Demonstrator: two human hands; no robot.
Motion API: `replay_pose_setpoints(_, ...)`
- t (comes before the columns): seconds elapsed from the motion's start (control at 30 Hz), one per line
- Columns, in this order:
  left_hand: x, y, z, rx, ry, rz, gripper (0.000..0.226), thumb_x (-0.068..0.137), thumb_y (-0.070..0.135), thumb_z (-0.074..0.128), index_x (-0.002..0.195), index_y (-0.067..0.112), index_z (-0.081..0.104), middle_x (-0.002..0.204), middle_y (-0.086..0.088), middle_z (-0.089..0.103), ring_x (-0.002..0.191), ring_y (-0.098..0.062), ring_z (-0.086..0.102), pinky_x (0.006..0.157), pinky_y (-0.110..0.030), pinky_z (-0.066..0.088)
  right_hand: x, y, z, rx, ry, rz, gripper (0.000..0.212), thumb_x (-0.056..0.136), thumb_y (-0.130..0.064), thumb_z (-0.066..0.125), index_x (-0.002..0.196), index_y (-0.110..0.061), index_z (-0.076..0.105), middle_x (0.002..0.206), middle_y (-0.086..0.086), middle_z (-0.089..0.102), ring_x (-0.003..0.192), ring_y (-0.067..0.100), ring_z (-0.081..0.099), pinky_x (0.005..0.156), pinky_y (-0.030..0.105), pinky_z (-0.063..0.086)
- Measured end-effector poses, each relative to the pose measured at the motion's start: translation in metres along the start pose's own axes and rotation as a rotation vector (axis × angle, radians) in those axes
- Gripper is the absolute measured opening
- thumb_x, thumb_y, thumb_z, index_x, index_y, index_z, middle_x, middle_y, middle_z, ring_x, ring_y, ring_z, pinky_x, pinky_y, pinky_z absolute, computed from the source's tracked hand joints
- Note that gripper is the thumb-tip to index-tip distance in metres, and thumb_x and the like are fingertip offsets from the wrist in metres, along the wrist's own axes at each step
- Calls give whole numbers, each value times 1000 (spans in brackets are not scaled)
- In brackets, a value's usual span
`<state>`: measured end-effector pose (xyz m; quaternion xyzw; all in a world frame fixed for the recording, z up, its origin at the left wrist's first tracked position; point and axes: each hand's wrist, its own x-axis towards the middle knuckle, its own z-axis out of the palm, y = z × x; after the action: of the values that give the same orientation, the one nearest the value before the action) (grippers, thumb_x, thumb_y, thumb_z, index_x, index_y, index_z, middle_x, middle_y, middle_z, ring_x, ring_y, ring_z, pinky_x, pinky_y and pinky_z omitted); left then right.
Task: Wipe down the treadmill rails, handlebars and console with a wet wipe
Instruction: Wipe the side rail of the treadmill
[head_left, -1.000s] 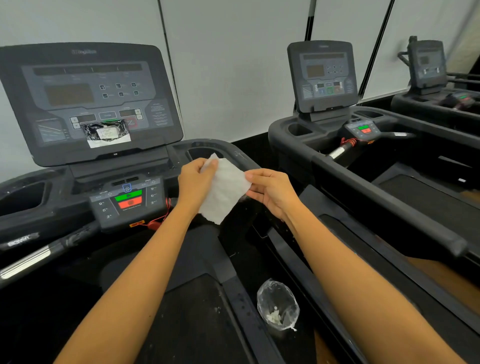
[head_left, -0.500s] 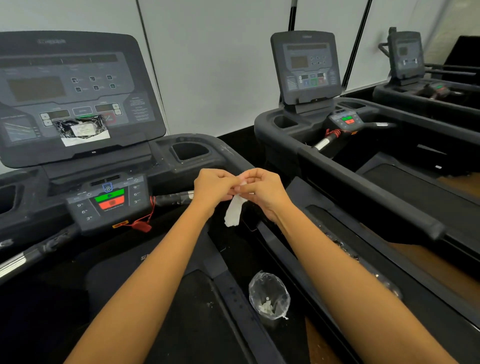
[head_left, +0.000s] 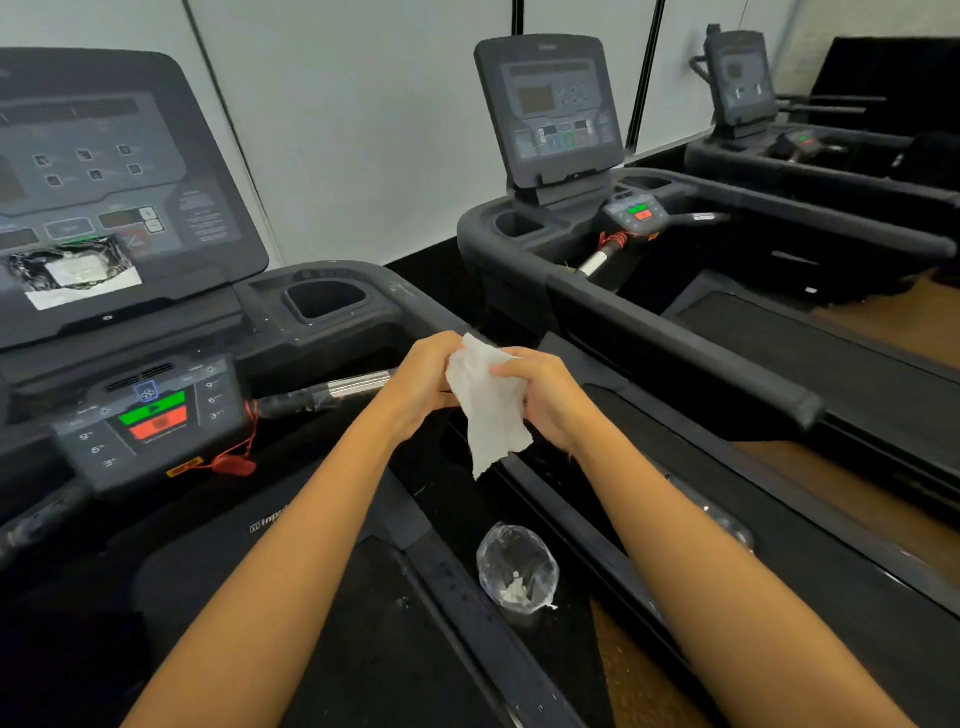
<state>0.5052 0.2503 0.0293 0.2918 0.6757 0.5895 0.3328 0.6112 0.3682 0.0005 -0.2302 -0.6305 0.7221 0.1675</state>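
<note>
Gym: three treadmills (head_left: 675, 343) stand side by side in a row along a white panelled wall (head_left: 363, 130). The near console (head_left: 104, 171), at left, has green and red buttons (head_left: 156, 415) and a red safety clip (head_left: 234, 464). The middle console (head_left: 550, 104) and far console (head_left: 737, 78) have similar layouts. A running belt (head_left: 805, 338) and wooden floor (head_left: 857, 499) are visible at right.

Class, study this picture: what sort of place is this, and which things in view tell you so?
Probably a gym's cardio area. Three treadmill consoles stand in a row along a white wall: the nearest console, a second console and a third console. A white wipe suggests equipment cleaning.
</note>
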Motion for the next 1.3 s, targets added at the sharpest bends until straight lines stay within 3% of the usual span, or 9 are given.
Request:
replay_pose_setpoints(0.17,4,-25,31,-44,-188,-81,53,87,54,58,128,23,57,120,-3,67,111,-21,64,95,-44,51,-27,13,-28,-109,234,-100,21,82,-23,67,100,-13,68,102,7,71,98,28,67,85,48,56)
replay_pose_setpoints(0.3,3,-42,67,9,-258,-6,31,92,23,62,122,16,62,111,-4,71,104,-20,67,87,-43,56,-60,23,-61,-266,451,-142,11,85,-17,63,96,-18,66,97,0,69,92,20,65,77,38,56)
replay_pose_setpoints(0.47,16,-56,130,256,-280,97,23,87,23,67,108,13,64,101,-4,69,96,-20,67,81,-41,58,-89,41,-97,-438,744,-48,23,83,-12,50,102,-22,59,101,2,63,90,21,59,63,30,48)
replay_pose_setpoints(0.6,30,-87,164,724,-165,271,35,84,21,67,118,18,60,117,-2,55,108,-19,51,86,-25,43,-98,73,-112,-967,761,262,64,88,-18,52,147,-15,27,140,13,40,121,34,41,91,42,44)
replay_pose_setpoints(0.7,37,-101,164,769,-130,399,36,90,22,60,126,20,56,130,1,49,122,-19,39,99,-31,40,-97,94,-100,-1241,870,85,68,92,-26,54,150,-8,24,151,19,31,137,37,31,107,45,35)
replay_pose_setpoints(0.77,46,-105,159,838,-73,490,32,94,22,54,125,20,58,131,3,52,125,-18,40,103,-36,38,-85,109,-87,-1365,800,-61,63,94,-34,51,146,-5,34,148,19,38,138,35,35,109,46,35)
replay_pose_setpoints(0.87,62,-105,152,911,-44,540,34,98,25,47,129,18,58,134,1,55,128,-16,43,108,-34,32,-69,126,-76,-1476,647,-28,64,94,-46,48,141,-3,42,141,15,48,132,31,44,106,45,37)
replay_pose_setpoints(1.07,82,-113,152,1173,-285,537,45,103,37,30,143,21,44,151,3,40,145,-17,22,119,-48,4,-99,118,-118,-1495,804,215,50,96,-57,30,91,-15,56,85,2,61,80,25,59,72,37,42)
replay_pose_setpoints(1.3,87,-118,146,1162,-317,568,45,104,35,26,144,20,41,151,2,39,145,-17,22,118,-47,3,-99,120,-116,-1395,984,359,45,98,-44,34,80,-11,59,78,8,62,71,32,59,67,39,42)
